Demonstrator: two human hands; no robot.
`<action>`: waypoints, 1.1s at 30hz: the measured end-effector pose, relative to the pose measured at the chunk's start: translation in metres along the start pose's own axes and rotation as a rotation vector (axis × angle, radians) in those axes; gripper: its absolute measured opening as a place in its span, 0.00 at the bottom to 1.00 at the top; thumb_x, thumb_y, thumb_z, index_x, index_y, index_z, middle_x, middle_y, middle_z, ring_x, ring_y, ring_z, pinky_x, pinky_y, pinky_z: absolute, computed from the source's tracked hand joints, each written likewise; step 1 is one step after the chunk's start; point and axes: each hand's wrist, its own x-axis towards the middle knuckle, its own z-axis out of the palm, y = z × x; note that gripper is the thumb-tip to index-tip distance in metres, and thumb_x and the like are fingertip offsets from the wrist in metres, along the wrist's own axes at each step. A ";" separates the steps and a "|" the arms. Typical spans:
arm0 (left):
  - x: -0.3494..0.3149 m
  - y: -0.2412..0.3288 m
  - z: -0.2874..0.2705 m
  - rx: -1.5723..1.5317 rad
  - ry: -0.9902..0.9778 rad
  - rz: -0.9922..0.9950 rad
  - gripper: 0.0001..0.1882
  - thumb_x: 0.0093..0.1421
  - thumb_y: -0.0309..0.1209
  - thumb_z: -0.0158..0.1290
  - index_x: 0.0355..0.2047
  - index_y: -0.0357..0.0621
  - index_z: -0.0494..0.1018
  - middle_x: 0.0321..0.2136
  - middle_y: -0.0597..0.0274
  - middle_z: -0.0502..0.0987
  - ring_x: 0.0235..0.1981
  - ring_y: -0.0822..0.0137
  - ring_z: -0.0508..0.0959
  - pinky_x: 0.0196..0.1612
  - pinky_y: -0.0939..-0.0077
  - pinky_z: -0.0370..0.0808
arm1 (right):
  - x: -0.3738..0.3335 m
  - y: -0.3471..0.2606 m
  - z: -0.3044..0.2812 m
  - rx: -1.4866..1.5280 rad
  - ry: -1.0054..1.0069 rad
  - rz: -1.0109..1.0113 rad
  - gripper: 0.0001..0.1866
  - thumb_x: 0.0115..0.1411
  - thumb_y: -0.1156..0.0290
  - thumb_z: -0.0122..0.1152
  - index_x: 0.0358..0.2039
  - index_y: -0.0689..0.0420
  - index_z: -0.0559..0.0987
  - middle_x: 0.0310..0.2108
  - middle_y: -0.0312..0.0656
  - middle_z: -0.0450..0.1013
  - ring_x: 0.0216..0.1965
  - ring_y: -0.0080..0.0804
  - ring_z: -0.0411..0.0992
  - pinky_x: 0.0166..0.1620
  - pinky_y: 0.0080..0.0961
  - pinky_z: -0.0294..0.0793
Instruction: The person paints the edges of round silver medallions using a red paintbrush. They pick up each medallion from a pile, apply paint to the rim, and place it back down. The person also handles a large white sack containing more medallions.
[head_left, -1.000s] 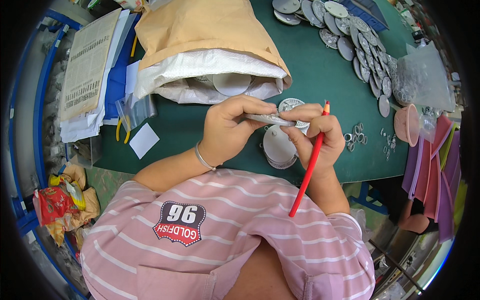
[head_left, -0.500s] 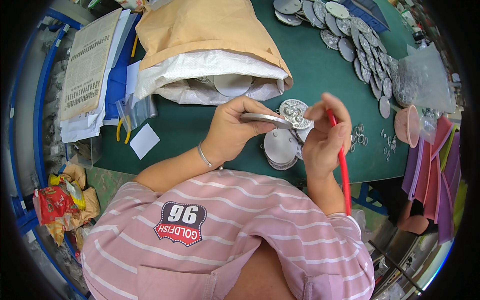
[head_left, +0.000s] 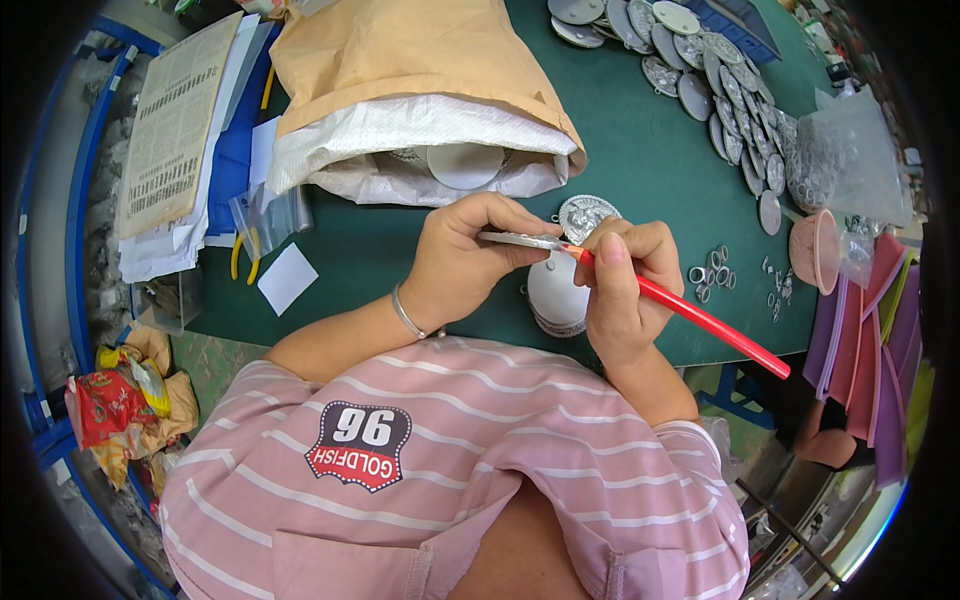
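- Two hands, both pinching: we see the left hand [head_left: 470, 245] with thumb and fingers closed on a silver embossed medallion [head_left: 515, 239], the right hand [head_left: 630, 290] gripping a red pencil [head_left: 690, 320] close to its tip.
- Medallion sits just right of the left hand's palm, seen nearly edge-on, its long line running left to right.
- Key relation: pencil point is at the medallion's right rim, looks touching; we can't tell how hard it presses.
- Pencil axis slants from the rim, far left, to its blunt end, near right.
- Left hand is nearer the medallion; right fingertips are just beside its right edge.
- Right hand partly covers a stack of plain-backed discs [head_left: 556, 292]; one relief medallion [head_left: 587, 214] lies beyond it, on the far side.
- Loose metal rings [head_left: 712, 272] lie right of the right hand.
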 end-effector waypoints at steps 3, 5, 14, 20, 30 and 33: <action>0.000 -0.002 0.000 0.035 -0.008 0.078 0.11 0.47 0.11 0.55 0.28 0.38 0.70 0.30 0.56 0.75 0.40 0.59 0.78 0.43 0.72 0.76 | 0.001 -0.002 0.003 -0.043 0.011 -0.003 0.08 0.58 0.80 0.51 0.23 0.60 0.65 0.16 0.36 0.67 0.17 0.16 0.59 0.21 0.14 0.58; 0.000 -0.002 -0.001 0.042 -0.009 0.092 0.11 0.47 0.10 0.54 0.28 0.38 0.70 0.30 0.57 0.75 0.40 0.59 0.78 0.43 0.72 0.76 | 0.001 -0.002 0.002 -0.067 -0.006 0.004 0.08 0.58 0.80 0.51 0.22 0.61 0.65 0.16 0.36 0.66 0.16 0.16 0.59 0.20 0.15 0.58; -0.001 -0.002 -0.001 -0.078 -0.024 0.018 0.09 0.48 0.13 0.56 0.30 0.35 0.72 0.33 0.57 0.77 0.36 0.70 0.77 0.41 0.80 0.75 | 0.003 0.002 -0.010 -0.037 -0.110 -0.038 0.07 0.57 0.81 0.47 0.22 0.61 0.64 0.15 0.37 0.65 0.15 0.18 0.57 0.20 0.18 0.57; 0.003 0.002 0.001 0.043 0.001 0.116 0.11 0.47 0.11 0.55 0.28 0.38 0.70 0.32 0.56 0.76 0.39 0.60 0.78 0.43 0.73 0.76 | 0.002 0.001 -0.007 0.097 0.014 -0.073 0.10 0.62 0.69 0.47 0.28 0.62 0.67 0.18 0.41 0.69 0.18 0.23 0.64 0.24 0.20 0.64; 0.003 0.001 -0.009 0.508 -0.059 0.390 0.13 0.46 0.14 0.57 0.34 0.38 0.73 0.33 0.59 0.75 0.34 0.68 0.76 0.38 0.79 0.73 | 0.013 0.007 -0.003 -0.327 -0.263 -0.285 0.18 0.41 0.84 0.67 0.27 0.57 0.67 0.32 0.49 0.75 0.31 0.33 0.71 0.38 0.28 0.67; -0.001 0.013 0.005 0.304 0.076 0.115 0.14 0.46 0.15 0.58 0.34 0.37 0.73 0.33 0.60 0.75 0.34 0.69 0.76 0.38 0.80 0.72 | 0.008 0.012 -0.005 -0.167 -0.152 -0.197 0.17 0.43 0.86 0.65 0.26 0.57 0.65 0.30 0.48 0.75 0.30 0.32 0.71 0.36 0.26 0.68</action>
